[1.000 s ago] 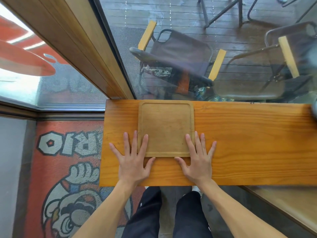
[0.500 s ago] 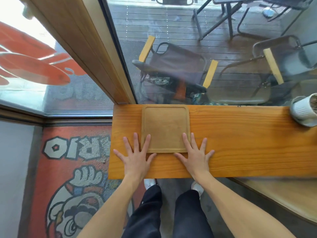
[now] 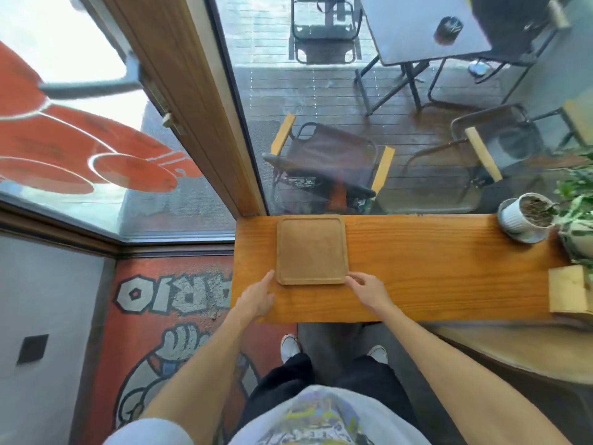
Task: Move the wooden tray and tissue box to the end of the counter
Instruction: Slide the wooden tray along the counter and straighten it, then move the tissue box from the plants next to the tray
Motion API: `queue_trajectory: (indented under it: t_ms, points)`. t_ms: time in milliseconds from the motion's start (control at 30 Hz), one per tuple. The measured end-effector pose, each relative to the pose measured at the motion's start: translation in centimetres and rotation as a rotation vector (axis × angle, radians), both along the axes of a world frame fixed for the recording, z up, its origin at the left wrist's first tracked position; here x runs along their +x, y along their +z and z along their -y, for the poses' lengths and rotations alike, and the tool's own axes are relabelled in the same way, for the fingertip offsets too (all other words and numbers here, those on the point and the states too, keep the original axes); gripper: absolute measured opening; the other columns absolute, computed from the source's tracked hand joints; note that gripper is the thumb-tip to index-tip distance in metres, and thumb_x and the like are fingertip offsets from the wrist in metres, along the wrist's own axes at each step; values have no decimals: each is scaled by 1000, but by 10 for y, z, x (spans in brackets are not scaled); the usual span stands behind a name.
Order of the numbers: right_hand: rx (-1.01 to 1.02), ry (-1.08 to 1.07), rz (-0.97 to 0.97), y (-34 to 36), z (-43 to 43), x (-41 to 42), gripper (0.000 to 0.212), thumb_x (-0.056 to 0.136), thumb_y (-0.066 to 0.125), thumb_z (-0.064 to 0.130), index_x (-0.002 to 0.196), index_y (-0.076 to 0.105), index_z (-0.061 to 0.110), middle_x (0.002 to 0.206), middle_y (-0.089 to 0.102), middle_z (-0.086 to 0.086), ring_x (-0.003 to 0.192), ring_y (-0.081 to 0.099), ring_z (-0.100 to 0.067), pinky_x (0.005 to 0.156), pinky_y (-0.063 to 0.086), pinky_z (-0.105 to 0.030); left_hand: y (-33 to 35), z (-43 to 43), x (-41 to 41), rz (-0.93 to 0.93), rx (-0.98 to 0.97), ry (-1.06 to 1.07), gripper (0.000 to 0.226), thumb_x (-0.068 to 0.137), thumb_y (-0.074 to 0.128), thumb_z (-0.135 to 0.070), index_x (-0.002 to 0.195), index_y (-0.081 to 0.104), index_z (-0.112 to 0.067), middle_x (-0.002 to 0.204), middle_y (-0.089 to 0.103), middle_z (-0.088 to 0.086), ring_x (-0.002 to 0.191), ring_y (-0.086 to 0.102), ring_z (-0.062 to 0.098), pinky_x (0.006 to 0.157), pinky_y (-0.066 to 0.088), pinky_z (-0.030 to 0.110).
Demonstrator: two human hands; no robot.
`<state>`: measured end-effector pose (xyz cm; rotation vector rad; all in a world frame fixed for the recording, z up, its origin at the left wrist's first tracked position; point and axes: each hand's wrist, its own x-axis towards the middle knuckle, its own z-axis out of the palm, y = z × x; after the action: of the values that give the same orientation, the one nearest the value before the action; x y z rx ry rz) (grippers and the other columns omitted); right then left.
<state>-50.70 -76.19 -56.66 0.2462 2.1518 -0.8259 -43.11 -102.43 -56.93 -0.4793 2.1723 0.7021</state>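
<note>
A square wooden tray (image 3: 311,248) lies flat near the left end of the orange wooden counter (image 3: 417,271), against the window. My left hand (image 3: 256,298) is just off the tray's near left corner, fingertips touching or almost touching it. My right hand (image 3: 365,289) sits at the near right corner, fingers loosely curled and holding nothing. A pale wooden tissue box (image 3: 569,293) stands at the counter's far right, partly cut off by the frame edge.
A white pot of soil (image 3: 526,216) on a saucer and a leafy plant (image 3: 577,216) stand at the right rear of the counter. The window glass runs along the back. The counter's left end drops off to the floor with its painted mural.
Both hands have lifted from lying flat beside the tray and drawn back to its near corners. The view has pulled back and up, bringing the pot, plant and tissue box into sight.
</note>
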Motion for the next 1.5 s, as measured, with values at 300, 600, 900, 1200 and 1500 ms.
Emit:
queue_trajectory:
  t_ms: [300, 600, 900, 1200, 1500]
  points:
    - [-197, -282, -6, 62, -129, -34, 27, 102, 50, 23, 118, 66, 8, 109, 69, -11, 94, 67, -22, 82, 52, -36, 58, -98, -81, -18, 73, -82, 39, 100, 39, -24, 136, 55, -19, 139, 55, 8, 114, 58, 27, 91, 52, 35]
    - [166, -340, -201, 76, -393, -65, 32, 102, 47, 17, 126, 67, 12, 132, 65, -7, 122, 59, -26, 103, 48, -39, 48, -362, -167, 11, 245, -172, 39, 101, 36, -18, 135, 55, -16, 67, 60, 2, 51, 43, 15, 48, 35, 29]
    - [239, -681, -60, 22, -595, -87, 55, 100, 53, 28, 151, 40, 14, 154, 44, -13, 141, 42, -33, 114, 36, -42, 13, -603, -200, 95, 273, -182, 46, 96, 32, -16, 136, 52, -7, 109, 67, 13, 76, 59, 22, 54, 44, 22]
    - [-178, -1025, 148, -5, -606, -108, 59, 101, 52, 32, 155, 33, 20, 162, 32, -2, 148, 31, -26, 118, 28, -41, -1, -694, -199, 285, 540, 158, 65, 93, 56, -28, 151, 27, -22, 137, 52, 0, 121, 51, 22, 98, 44, 35]
    - [-202, -887, 213, 8, -536, -115, 55, 99, 53, 21, 152, 38, 19, 157, 39, -1, 144, 36, -27, 115, 29, -42, 10, -630, -179, 96, 568, 446, 63, 96, 52, -39, 151, 26, -22, 144, 46, 2, 117, 48, 17, 93, 37, 32]
